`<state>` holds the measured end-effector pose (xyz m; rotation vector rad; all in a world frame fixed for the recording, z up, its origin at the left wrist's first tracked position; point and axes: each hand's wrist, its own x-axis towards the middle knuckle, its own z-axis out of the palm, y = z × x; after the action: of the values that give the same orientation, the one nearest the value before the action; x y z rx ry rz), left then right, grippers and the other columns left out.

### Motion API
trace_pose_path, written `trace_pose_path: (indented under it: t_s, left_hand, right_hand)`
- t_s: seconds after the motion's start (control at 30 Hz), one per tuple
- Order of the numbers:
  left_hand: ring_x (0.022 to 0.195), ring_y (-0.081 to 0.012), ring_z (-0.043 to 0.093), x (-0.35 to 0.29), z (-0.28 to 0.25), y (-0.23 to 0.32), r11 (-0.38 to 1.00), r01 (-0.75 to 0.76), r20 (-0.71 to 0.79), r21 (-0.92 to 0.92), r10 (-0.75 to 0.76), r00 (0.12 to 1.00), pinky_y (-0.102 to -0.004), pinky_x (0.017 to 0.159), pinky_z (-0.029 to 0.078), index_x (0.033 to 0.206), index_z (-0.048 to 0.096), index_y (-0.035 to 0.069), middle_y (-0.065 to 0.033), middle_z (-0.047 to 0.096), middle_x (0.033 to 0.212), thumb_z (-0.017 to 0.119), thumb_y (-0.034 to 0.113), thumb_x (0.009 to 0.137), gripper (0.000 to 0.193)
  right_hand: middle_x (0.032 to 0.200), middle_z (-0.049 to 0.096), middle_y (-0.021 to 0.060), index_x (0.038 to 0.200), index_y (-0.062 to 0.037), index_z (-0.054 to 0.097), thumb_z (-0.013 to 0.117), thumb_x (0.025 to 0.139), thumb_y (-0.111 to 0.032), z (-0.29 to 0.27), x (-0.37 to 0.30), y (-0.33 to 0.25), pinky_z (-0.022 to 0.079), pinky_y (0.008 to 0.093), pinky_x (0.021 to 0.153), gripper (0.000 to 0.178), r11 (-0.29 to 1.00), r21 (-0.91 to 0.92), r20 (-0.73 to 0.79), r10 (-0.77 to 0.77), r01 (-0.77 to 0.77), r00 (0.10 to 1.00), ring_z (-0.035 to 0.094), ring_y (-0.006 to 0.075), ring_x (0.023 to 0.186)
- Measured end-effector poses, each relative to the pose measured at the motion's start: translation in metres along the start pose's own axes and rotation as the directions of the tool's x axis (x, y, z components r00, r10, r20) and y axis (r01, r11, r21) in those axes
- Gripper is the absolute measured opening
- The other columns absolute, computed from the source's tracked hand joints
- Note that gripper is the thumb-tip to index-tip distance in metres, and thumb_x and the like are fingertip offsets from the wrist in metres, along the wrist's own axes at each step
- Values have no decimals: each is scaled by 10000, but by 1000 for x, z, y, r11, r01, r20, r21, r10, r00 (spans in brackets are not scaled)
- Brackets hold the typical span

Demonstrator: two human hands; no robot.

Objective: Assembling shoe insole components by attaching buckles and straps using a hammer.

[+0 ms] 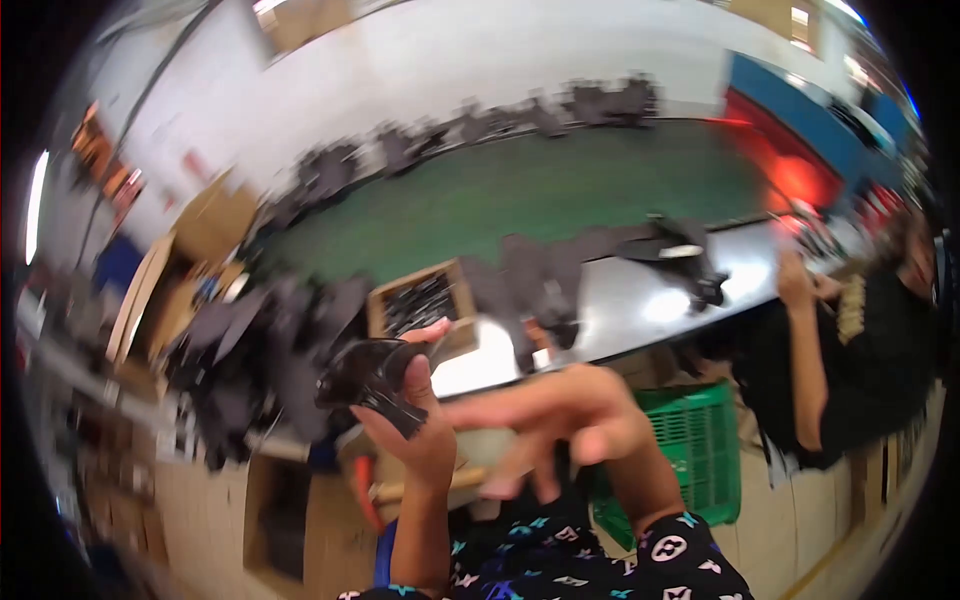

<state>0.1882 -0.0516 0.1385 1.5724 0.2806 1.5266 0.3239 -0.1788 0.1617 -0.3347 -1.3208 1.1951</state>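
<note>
One glossy black curved piece point(362, 378) sat in the left hand point(428, 437), thumb clamped over it, just short of the wooden parts tray point(464, 292). Right hand point(565, 412) was blurred, fingers loosely spread, seemingly empty. Slip looked possible: smooth surface, one-handed hold.

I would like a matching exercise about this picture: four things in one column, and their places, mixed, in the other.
1. black glossy piece
2. plastic crate
3. shallow box
4. long green surface

A. on the metal table, with small dark parts inside
B. beyond the table, toward the white wall
C. in the left hand
D. low down, beside the right forearm

Pairs: 1-C, 2-D, 3-A, 4-B
</note>
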Motion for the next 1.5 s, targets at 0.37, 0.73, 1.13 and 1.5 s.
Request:
trace_pose_path:
  t_s: [0.37, 0.73, 1.13, 1.5]
  left_hand:
    - [1111, -129, 556, -109, -160, 86, 751, 659, -282, 47, -623, 730, -257, 966, 447, 1507, 316, -46, -98, 564, 1306, 563, 51, 998, 574]
    - [1036, -336, 572, -65, -112, -12, 336, -153, 210, 929, -140, 968, -412, 915, 466, 1264, 574, 22, -177, 566, 1195, 650, 26, 874, 397]
    - [869, -355, 716, 88, -94, -208, 216, -619, 605, 755, -594, 530, -446, 740, 589, 819, 739, 14, -193, 711, 893, 676, 48, 768, 88]
    - [740, -320, 715, 76, -99, -177, 151, -497, 517, 855, -340, 786, -415, 670, 554, 926, 718, 0, -179, 721, 853, 666, 156, 844, 184]
  right_hand:
    - [748, 646, 124, 1017, -75, 644, 687, 678, -61, 32, -112, 189, 550, 414, 640, 343, 4, -906, -417, 144, -422, 897, 672, 324, 746]
    - [554, 451, -24, 1030, 20, 603, 651, 949, -153, 105, -209, 104, 382, 235, 413, 196, 805, -260, -966, -213, -534, 150, 456, 79, 433]
    - [523, 433, -30, 942, 26, 614, 600, 990, -133, 62, -170, 117, 320, 234, 350, 167, 928, -19, -982, 52, -371, 181, 392, 57, 370]
    - [521, 434, -42, 1040, 34, 640, 589, 998, -133, 29, -93, 114, 321, 210, 367, 180, 908, -185, -888, 9, -376, 460, 386, 38, 392]
